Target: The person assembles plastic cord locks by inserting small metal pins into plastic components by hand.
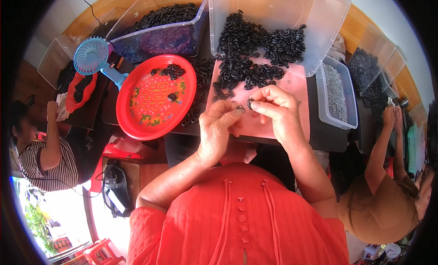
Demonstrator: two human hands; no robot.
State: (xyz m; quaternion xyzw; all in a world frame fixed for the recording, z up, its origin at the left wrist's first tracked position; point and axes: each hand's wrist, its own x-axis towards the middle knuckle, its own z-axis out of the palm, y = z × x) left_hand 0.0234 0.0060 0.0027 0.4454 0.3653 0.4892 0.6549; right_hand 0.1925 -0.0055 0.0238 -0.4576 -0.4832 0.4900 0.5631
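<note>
Above the pink mat [273,123], my left hand [216,127] pinches something small between thumb and forefinger; too little of it shows to name it. Close beside it, my right hand [279,111] grips a small black oval part [249,104] with a hole in it. The two fingertips nearly meet. Just beyond my hands, a heap of loose black parts [244,74] spills from a tipped clear plastic bin [321,30] onto the mat. To the left, a red round tray [125,105] with a floral pattern carries several joined or clustered black parts [172,72].
A clear box [353,123] of small silver pieces stands right of the mat. Behind the tray are a large bin [200,23] of black parts and a blue handheld fan [93,57]. Co-workers sit at left [54,160] and right [383,205], their hands at the table.
</note>
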